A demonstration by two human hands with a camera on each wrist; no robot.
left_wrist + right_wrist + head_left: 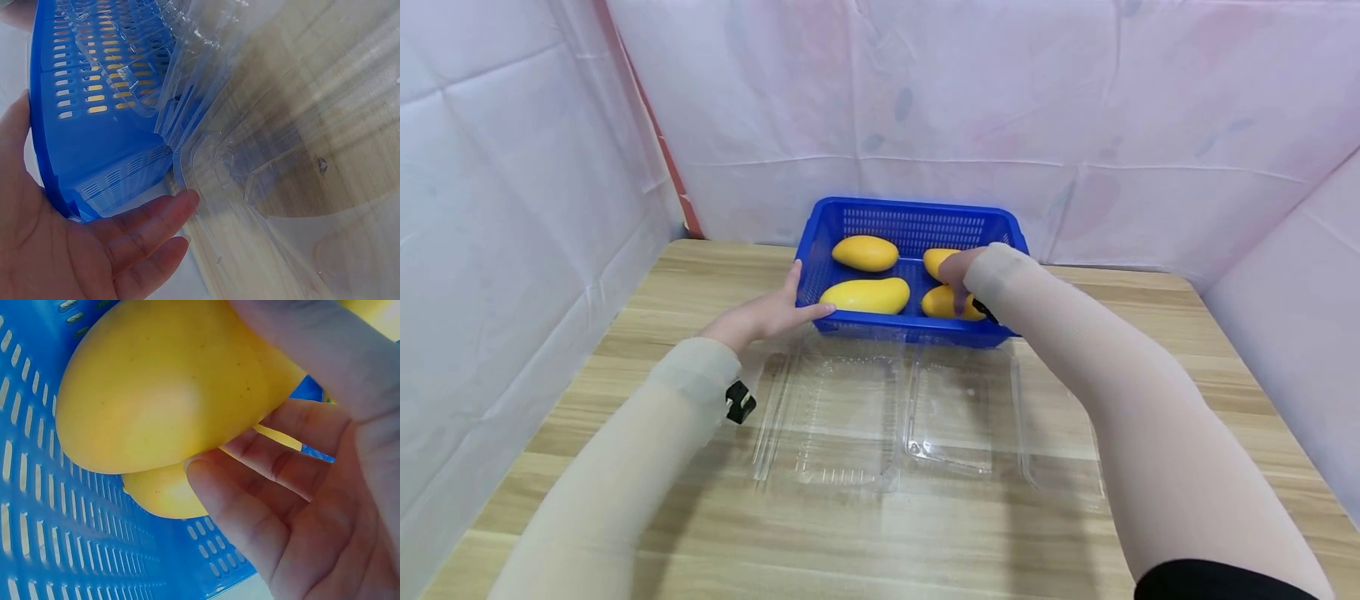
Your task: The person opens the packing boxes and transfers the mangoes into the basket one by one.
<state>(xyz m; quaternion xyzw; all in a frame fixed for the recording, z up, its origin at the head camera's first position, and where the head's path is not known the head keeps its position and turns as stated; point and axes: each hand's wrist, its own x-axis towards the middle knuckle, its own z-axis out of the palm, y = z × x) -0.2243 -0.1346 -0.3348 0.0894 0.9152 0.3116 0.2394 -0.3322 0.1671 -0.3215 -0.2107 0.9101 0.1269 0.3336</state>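
Observation:
Several yellow mangoes lie in a blue plastic basket at the back of the table. My right hand reaches into the basket's right side. In the right wrist view, its thumb and fingers grip a large mango from opposite sides. Another mango shows below that one. My left hand rests at the basket's near-left corner, thumb over the front rim and fingers extended along the left side. The left wrist view shows its fingers nearly straight against the corner. Two more mangoes, one far and one near, lie on the left.
Two clear plastic clamshell boxes, a left one and a right one, lie opened in front of the basket. White sheeting hangs behind the wooden table and along both sides.

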